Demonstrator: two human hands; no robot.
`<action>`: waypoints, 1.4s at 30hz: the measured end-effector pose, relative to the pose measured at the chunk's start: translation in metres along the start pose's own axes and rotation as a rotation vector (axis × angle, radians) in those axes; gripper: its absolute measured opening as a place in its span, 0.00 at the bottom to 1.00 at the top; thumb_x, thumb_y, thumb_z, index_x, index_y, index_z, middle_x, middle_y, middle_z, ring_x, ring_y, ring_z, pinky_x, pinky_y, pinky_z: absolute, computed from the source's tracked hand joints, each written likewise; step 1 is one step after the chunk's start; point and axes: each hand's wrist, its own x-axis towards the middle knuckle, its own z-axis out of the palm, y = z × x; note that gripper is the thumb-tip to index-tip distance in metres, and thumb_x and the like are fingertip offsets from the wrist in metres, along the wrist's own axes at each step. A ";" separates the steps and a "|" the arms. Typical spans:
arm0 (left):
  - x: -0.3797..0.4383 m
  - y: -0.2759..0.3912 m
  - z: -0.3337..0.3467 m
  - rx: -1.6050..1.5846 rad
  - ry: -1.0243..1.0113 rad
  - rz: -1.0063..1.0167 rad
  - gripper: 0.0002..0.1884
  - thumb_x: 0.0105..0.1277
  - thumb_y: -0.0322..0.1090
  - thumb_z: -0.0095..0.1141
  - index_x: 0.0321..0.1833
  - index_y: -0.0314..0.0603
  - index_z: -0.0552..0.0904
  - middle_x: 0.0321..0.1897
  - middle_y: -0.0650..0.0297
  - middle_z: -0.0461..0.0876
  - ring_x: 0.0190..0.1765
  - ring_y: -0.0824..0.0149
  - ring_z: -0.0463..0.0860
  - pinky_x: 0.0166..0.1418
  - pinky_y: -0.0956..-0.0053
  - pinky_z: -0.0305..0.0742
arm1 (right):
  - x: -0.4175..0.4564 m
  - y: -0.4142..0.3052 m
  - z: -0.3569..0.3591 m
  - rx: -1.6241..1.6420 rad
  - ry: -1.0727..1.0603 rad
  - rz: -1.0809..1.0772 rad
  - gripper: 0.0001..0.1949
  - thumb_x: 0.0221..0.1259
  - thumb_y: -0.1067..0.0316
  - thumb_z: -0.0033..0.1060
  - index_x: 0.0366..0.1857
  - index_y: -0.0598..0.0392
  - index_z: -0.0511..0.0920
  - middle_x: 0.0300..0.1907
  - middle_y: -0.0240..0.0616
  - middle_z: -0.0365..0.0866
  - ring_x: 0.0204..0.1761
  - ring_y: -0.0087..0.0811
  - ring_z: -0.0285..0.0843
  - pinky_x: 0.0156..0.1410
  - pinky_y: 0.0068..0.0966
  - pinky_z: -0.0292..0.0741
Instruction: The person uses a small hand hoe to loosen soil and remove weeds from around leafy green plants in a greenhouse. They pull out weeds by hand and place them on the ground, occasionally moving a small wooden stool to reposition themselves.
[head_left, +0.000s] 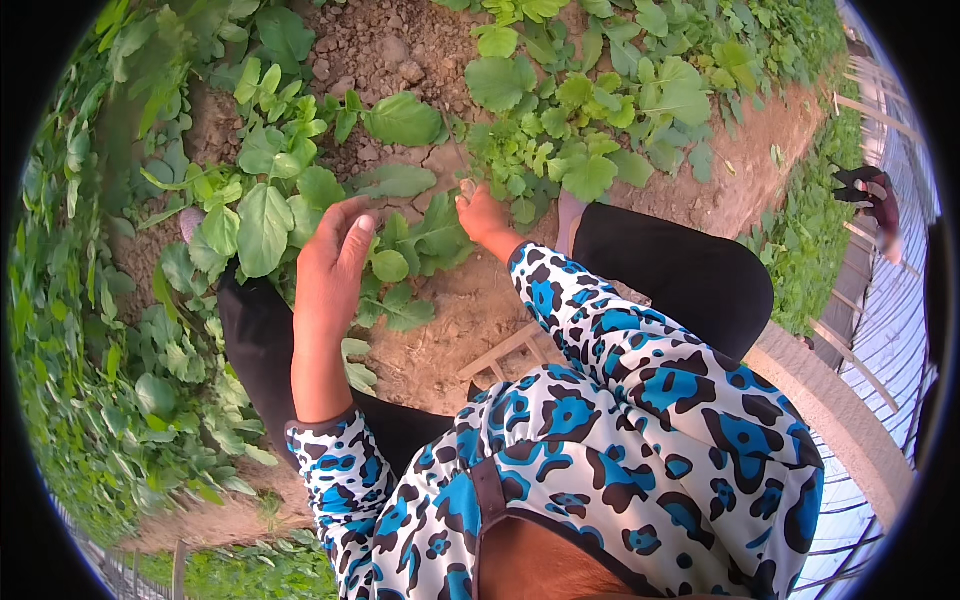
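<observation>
My left hand (330, 259) is held over low leafy green plants, its thumb apart from the fingers and nothing visible in it. Just left of it stands a plant with a broad oval leaf (265, 229). My right hand (486, 214) is low over the soil, curled around the end of a thin dark tool (453, 139) that points away from me; its exact kind is unclear. A lobed-leaf plant (427, 236) grows between the two hands. One detached-looking leaf (394, 181) lies on the cracked soil beyond them.
My bent knees (675, 277) frame the work spot. A small wooden frame (510, 349) lies by my body. Dense greens (82, 337) cover the left. At right, beyond a dirt path (772, 157), another person (874, 199) stands near greenhouse sheeting (892, 330).
</observation>
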 end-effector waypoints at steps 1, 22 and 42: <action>0.002 0.000 0.001 0.000 0.001 0.013 0.20 0.76 0.41 0.52 0.61 0.30 0.77 0.51 0.50 0.85 0.54 0.62 0.83 0.61 0.70 0.74 | -0.009 0.006 -0.001 -0.018 0.073 -0.078 0.24 0.65 0.52 0.57 0.52 0.63 0.66 0.43 0.60 0.83 0.43 0.58 0.83 0.48 0.48 0.79; 0.004 -0.001 -0.008 0.024 0.018 0.015 0.22 0.76 0.44 0.51 0.62 0.31 0.77 0.49 0.54 0.85 0.53 0.65 0.82 0.59 0.72 0.74 | -0.006 0.059 -0.051 -0.166 -0.089 0.081 0.23 0.65 0.55 0.58 0.52 0.63 0.65 0.41 0.63 0.83 0.45 0.64 0.81 0.50 0.51 0.77; 0.009 0.000 -0.030 -0.182 0.187 0.033 0.24 0.78 0.47 0.47 0.64 0.30 0.74 0.56 0.51 0.81 0.61 0.61 0.80 0.68 0.69 0.70 | -0.008 -0.054 -0.029 -0.379 -0.284 -0.373 0.22 0.64 0.55 0.60 0.50 0.58 0.65 0.33 0.50 0.85 0.33 0.51 0.85 0.36 0.46 0.80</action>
